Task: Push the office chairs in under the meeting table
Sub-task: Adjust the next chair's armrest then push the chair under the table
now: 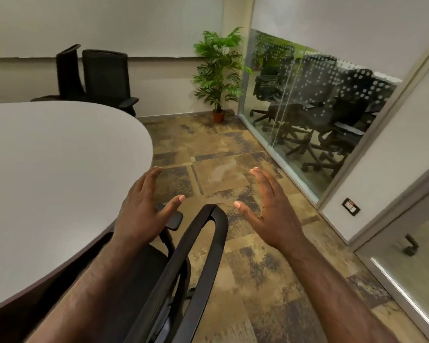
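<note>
So, quick rundown
hands: left hand (144,206) and right hand (270,214) both spread wide with fingers straight, holding nothing, hovering either side of the backrest top
chair: near chair (208,233) right below, seat partly tucked under the meeting table (60,157) edge
far chairs (102,78): already at the table's far side
handling: probably rolls easy on the carpet, rigid frame
grab spot: top rail of the backrest, I'd say

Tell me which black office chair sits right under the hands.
The black mesh-backed office chair in the foreground beside the white oval table; both open hands, left and right, hover over it. The other two chairs stand by the far wall.
</note>
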Tool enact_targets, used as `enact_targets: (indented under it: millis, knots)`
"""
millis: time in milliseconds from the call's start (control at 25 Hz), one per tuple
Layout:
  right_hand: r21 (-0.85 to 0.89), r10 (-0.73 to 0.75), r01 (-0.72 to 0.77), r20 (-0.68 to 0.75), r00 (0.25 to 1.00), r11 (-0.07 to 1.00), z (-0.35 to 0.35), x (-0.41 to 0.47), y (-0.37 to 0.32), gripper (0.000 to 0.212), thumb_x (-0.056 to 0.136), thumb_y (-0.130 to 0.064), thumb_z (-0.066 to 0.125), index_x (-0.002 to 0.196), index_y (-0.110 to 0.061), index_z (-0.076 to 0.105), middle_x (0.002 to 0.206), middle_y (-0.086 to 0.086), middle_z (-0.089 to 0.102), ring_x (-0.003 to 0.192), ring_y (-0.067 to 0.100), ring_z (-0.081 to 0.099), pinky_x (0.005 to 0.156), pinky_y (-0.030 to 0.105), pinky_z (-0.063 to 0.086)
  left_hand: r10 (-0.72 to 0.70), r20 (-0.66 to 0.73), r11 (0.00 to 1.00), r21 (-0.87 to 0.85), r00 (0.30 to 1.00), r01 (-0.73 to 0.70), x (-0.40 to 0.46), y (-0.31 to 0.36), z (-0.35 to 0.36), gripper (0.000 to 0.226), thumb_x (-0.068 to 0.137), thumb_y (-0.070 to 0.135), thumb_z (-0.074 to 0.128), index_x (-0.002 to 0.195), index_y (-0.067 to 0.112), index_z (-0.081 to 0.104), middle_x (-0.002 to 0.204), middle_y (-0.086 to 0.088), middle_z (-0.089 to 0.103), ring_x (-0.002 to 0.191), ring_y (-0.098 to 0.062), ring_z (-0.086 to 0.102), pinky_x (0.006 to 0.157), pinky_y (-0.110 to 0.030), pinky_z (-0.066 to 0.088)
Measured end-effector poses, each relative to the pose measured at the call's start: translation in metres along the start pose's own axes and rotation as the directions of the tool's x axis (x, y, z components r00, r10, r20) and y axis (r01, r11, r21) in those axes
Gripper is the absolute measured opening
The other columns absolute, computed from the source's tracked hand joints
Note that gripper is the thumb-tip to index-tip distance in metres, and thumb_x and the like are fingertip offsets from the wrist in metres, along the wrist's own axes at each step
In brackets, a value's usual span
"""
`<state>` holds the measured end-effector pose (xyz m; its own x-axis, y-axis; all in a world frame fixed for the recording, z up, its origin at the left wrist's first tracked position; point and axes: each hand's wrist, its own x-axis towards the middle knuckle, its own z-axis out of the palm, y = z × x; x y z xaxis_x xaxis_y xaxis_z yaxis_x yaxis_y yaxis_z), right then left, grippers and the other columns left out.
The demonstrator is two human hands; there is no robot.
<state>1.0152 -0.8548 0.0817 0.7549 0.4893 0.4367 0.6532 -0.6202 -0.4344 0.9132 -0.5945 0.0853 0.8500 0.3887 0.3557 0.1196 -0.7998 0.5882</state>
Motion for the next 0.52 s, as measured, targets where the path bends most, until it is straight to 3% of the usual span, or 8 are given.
enact_targets:
  millis: [240, 520]
  knots:
    - [0.138, -0.146, 0.137, 0.058, 0.988, 0.981, 0.026, 0.077, 0.057, 0.074, 0.090, -0.058, 0.052, 0.149, -0.023, 0.025, 0.156, -0.006, 0.024, 0.141, 0.010, 0.024, 0.111, 0.034, 0.030, -0.149, -0.085, 0.988, 0.034, 0.985, 0.152, 0.041, 0.009, 0.025, 0.082, 0.079, 0.069, 0.054, 0.147, 0.030, 0.029, 0.153, 0.003, 0.035, 0.137, -0.019, 0.036, 0.103, -0.041, 0.037]
    - [0.282, -0.350, 0.299, 0.149, 0.925, 0.911, 0.040, 0.160, 0.115, 0.075, 0.089, -0.061, 0.049, 0.150, -0.022, 0.024, 0.157, -0.003, 0.024, 0.142, 0.012, 0.021, 0.113, 0.035, 0.027, -0.335, -0.257, 0.932, 0.052, 0.907, 0.359, 0.081, 0.046, 0.048, 0.084, 0.077, 0.069, 0.056, 0.147, 0.031, 0.030, 0.152, 0.003, 0.036, 0.137, -0.017, 0.037, 0.103, -0.040, 0.040]
